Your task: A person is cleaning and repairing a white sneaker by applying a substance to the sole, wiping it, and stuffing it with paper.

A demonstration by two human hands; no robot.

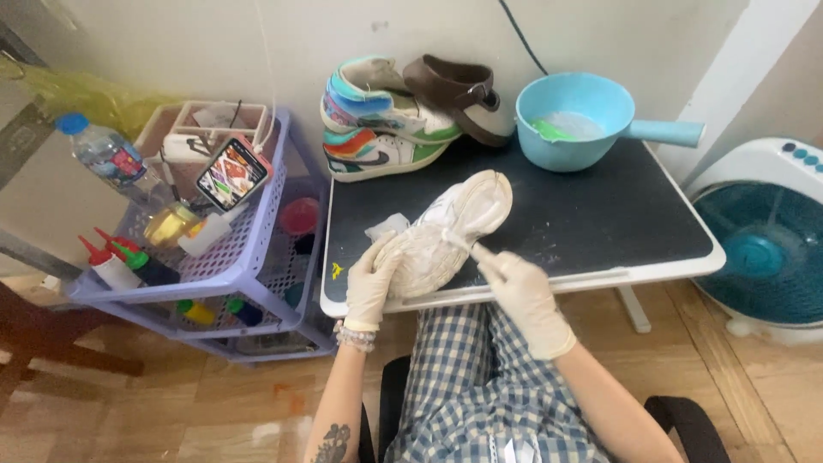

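The grip of the left hand [370, 279], in a pale glove, is wrapped around the heel end of a white shoe [446, 231], with the fingers curled on its side so that the shoe is held firm. The right hand [525, 291], also gloved, pinches the handle of a thin brush [467, 246] between its fingers, and the brush tip touches the sole of the shoe. The shoe lies with its sole turned up, tilted, with the heel at the front edge of the table [600, 223] and the toe pointing away toward the wall. It sits between the two hands, the left one on it and the right one just beside it.

Behind the shoe, at the back of the dark table top, two colourful sneakers [381, 129] are stacked one on the other, and a brown clog [459, 93] leans beside them. To the right of these stands a light blue scoop with a handle [574, 120], with something green inside. None of these touches the white shoe.

To the left of the table is a purple basket trolley [257, 240]. On it I see a phone [231, 174] with a lit screen, a water bottle [107, 154] and some small squeeze bottles [116, 266]. On the floor to the right stands a white and blue fan [763, 240]. The person's checked trousers [480, 386] show below the table edge.
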